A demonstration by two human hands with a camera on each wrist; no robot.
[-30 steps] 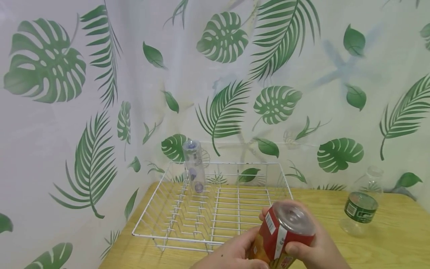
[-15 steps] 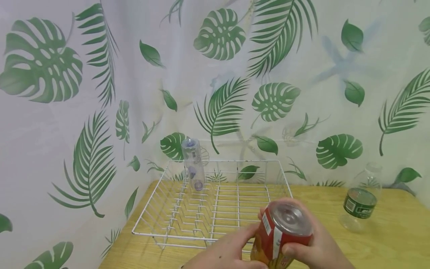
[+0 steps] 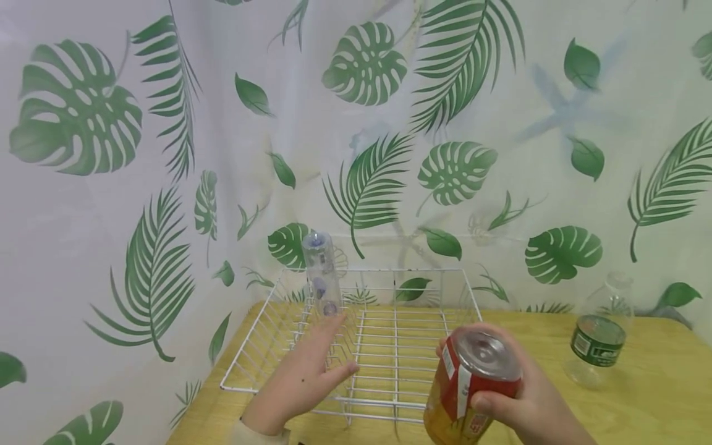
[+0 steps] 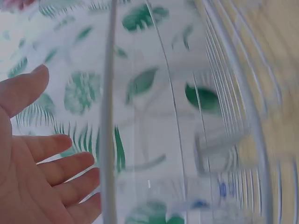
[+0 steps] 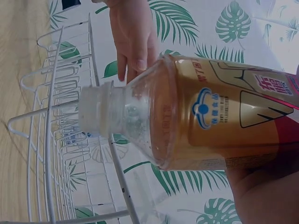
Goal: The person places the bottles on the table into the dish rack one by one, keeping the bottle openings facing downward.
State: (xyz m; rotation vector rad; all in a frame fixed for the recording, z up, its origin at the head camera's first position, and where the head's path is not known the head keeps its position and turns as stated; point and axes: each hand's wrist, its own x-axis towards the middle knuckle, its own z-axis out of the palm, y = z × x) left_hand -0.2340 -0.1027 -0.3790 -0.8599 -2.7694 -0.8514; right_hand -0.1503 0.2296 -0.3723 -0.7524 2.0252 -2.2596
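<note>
My right hand (image 3: 528, 383) grips a plastic bottle (image 3: 473, 389) with a red and gold label, base up and neck down. In the right wrist view the bottle (image 5: 210, 112) shows its clear shoulder and a whitish neck end close to the rack wires; amber colour shows through it. My left hand (image 3: 308, 374) is spread over the left part of the white wire rack (image 3: 395, 346), holding nothing. Its straight fingers (image 4: 65, 163) lie beside a rack wire in the left wrist view. Just beyond those fingertips, a clear bottle (image 3: 324, 272) with purple marks stands in the rack.
A clear bottle with a green label (image 3: 598, 340) stands on the wooden table (image 3: 534, 346) to the right of the rack. Behind and to the left hangs a white leaf-patterned sheet (image 3: 478, 216).
My left hand has left the red and gold bottle and moved left over the rack, its fingers spreading. The right hand keeps its grip on the bottle in nearly the same place.
</note>
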